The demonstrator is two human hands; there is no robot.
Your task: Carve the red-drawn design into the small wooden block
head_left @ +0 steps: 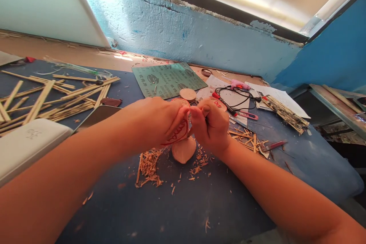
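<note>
My left hand is closed on a pale piece with red line markings, much of it covered by the fingers. Right beside it, my right hand is closed in a pinch, its fingertips meeting those of the left. Whatever lies between the right fingertips is too small or hidden to name. Under both hands a pale wooden piece with a pointed lower end rests on the dark blue table, its upper part hidden. Just behind the hands are a round wooden disc and another pale piece with red marks.
Wood shavings lie around the pointed piece. Thin sticks and a white box are at left. Green sandpaper sheets lie behind. A pink glue gun, a pink cutter and a stick bundle are at right.
</note>
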